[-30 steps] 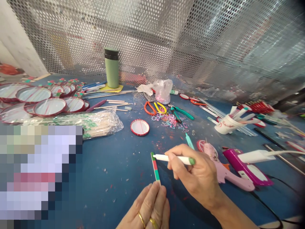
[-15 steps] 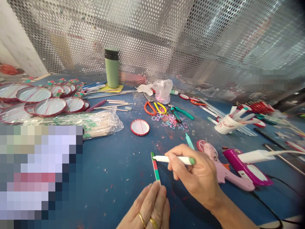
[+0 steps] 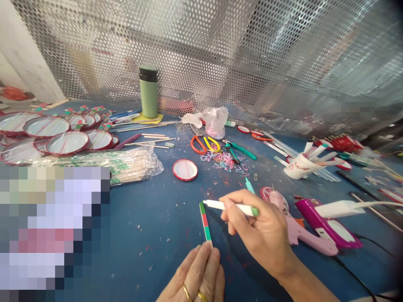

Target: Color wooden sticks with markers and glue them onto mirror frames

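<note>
My left hand, with two gold rings, is closed over the near end of a flat wooden craft stick on the blue table. Bands of green, red and teal colour the stick's far part; its near end is hidden under my fingers. My right hand grips a white marker with a green end. The marker's tip is at the far green end of the stick; whether it touches, I cannot tell. A small red-rimmed white disc lies beyond the stick.
Red-rimmed discs and bagged sticks lie left. Pliers and colourful clips are ahead, near a green bottle. Right are a cup of markers, a pink glue gun and a magenta device.
The marker's tip has shifted slightly, from the side of the green band to the stick's far end. My left hand stays on the stick.
</note>
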Available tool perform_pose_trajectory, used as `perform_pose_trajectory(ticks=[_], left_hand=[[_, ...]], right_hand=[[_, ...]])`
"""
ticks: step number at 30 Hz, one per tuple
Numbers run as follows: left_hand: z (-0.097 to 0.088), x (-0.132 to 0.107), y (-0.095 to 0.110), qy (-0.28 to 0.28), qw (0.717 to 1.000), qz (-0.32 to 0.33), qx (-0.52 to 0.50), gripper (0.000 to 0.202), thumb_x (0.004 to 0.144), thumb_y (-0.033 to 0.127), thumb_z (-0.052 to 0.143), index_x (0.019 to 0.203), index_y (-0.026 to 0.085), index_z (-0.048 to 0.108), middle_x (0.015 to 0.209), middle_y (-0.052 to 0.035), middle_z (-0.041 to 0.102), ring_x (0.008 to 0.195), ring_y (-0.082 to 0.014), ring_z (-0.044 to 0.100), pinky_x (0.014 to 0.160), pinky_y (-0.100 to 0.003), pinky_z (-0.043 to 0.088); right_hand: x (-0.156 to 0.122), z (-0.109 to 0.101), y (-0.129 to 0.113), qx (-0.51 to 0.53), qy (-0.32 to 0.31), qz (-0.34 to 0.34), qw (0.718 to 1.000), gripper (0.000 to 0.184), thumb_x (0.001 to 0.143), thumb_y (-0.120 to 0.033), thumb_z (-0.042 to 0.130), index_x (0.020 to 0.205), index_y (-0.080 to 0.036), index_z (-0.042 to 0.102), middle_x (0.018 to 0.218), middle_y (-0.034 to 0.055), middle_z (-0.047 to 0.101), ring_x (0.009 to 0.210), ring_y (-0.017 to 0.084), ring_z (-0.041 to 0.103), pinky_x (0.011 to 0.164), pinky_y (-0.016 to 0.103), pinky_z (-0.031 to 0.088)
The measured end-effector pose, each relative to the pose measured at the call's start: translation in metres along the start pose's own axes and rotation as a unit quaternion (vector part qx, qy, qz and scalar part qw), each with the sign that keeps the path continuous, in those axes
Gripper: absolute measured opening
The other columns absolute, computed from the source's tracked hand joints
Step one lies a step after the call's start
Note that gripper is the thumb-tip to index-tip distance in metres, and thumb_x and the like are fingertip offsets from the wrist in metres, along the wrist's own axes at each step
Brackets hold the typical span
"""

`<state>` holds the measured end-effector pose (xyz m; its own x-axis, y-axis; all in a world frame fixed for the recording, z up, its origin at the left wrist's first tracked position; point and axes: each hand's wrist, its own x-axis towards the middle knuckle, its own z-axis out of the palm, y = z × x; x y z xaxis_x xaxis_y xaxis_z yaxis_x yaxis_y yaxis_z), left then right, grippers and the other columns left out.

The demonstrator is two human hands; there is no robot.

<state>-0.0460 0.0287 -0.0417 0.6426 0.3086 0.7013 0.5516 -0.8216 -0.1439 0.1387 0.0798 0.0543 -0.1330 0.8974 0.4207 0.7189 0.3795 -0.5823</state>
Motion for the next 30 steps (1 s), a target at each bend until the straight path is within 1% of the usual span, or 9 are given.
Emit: perform_pose_trajectory(ticks=[3,8,13,17,20,22,25,30], left_hand=[[-0.0003,0.0008,-0.0041,0.010,1.000,0.006,-0.014,0.030,0.095,0.007,0.055,0.124,0.007,0.062,0.145,-0.0112,0.055,0.145,-0.0271,0.033,0.124,-0.034,0.026],[0.0004,-0.0006,-0.0041,0.003,1.000,0.008,-0.003,0.031,0.095,0.009,0.055,0.125,0.009,0.061,0.144,-0.0085,0.057,0.145,-0.0262,0.033,0.123,-0.032,0.030],[0.0005,-0.0017,-0.0033,0.000,1.000,0.002,-0.007,0.032,0.096,0.011,0.054,0.127,0.011,0.061,0.147,-0.0075,0.053,0.145,-0.0262,0.034,0.121,-0.034,0.034],[-0.0005,-0.0013,-0.0041,-0.004,1.000,0.010,0.003,0.031,0.096,0.009,0.052,0.126,0.009,0.061,0.147,-0.0089,0.054,0.144,-0.0266,0.035,0.121,-0.034,0.033],[-0.0003,-0.0021,-0.0037,-0.016,1.000,0.017,0.012,0.033,0.097,0.011,0.050,0.129,0.010,0.060,0.149,-0.0087,0.052,0.144,-0.0275,0.034,0.119,-0.037,0.036],[0.0002,-0.0030,-0.0030,-0.017,1.000,0.015,0.008,0.034,0.097,0.013,0.052,0.130,0.010,0.059,0.151,-0.0096,0.049,0.145,-0.0285,0.033,0.119,-0.037,0.036],[0.0003,-0.0036,-0.0022,-0.015,1.000,0.009,0.001,0.035,0.096,0.014,0.054,0.131,0.009,0.058,0.152,-0.0107,0.047,0.145,-0.0288,0.032,0.120,-0.037,0.035],[-0.0009,-0.0029,-0.0025,-0.017,1.000,0.008,-0.003,0.034,0.097,0.012,0.052,0.131,0.009,0.058,0.150,-0.0103,0.050,0.144,-0.0279,0.034,0.120,-0.036,0.035]], right_hand=[[0.0005,0.0008,-0.0010,-0.007,-0.013,0.000,1.000,0.026,0.096,-0.032,0.052,0.076,-0.020,0.062,0.054,-0.0049,0.058,0.043,0.008,0.053,0.046,0.020,0.042],[-0.0011,-0.0008,0.0002,-0.015,-0.028,0.002,0.999,0.026,0.096,-0.031,0.051,0.076,-0.021,0.061,0.053,-0.0053,0.058,0.043,0.008,0.052,0.046,0.020,0.042],[-0.0019,-0.0018,0.0006,-0.019,-0.005,0.001,1.000,0.026,0.096,-0.032,0.053,0.074,-0.021,0.061,0.051,-0.0061,0.056,0.041,0.008,0.050,0.045,0.020,0.041],[-0.0016,-0.0013,0.0013,-0.017,-0.014,0.000,1.000,0.024,0.096,-0.031,0.052,0.077,-0.020,0.063,0.054,-0.0057,0.058,0.042,0.008,0.052,0.045,0.019,0.041],[-0.0014,-0.0012,0.0011,-0.018,-0.019,0.001,1.000,0.026,0.096,-0.031,0.052,0.074,-0.020,0.061,0.051,-0.0063,0.056,0.041,0.007,0.050,0.044,0.019,0.040],[-0.0012,-0.0009,0.0004,-0.016,-0.012,0.002,1.000,0.028,0.096,-0.032,0.052,0.072,-0.020,0.060,0.050,-0.0065,0.055,0.040,0.007,0.049,0.044,0.019,0.040],[-0.0008,0.0003,-0.0002,-0.009,-0.004,0.009,1.000,0.026,0.096,-0.032,0.052,0.075,-0.020,0.062,0.053,-0.0057,0.057,0.041,0.008,0.051,0.044,0.020,0.041],[-0.0003,0.0020,0.0006,-0.019,-0.012,0.005,1.000,0.025,0.096,-0.032,0.052,0.076,-0.020,0.063,0.054,-0.0047,0.060,0.044,0.009,0.053,0.047,0.020,0.043]])
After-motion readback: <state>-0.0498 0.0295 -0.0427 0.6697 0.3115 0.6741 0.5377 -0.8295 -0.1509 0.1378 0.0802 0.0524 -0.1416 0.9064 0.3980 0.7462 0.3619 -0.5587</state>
